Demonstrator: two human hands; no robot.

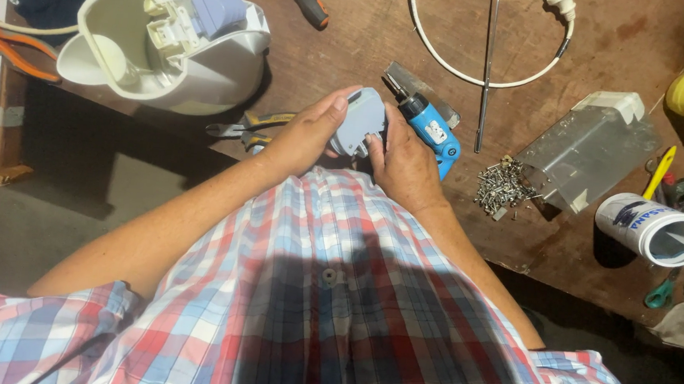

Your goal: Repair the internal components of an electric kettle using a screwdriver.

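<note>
A worn brown wooden surface (352,48) carries the clutter. Just above its near edge, a grey plastic part (360,121) sits between both hands — the left hand (306,133) clamped on its left side, the right hand (403,160) closed on its right, its long axis tilted up and to the right. Just right lies a blue electric screwdriver (431,126); pliers (246,127) lie left, near a white kettle body (160,43).

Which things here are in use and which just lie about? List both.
In use: grey plastic part, held by left hand and right hand; blue screwdriver; white kettle.
Lying about: pliers, screws, white cable, mug.
</note>
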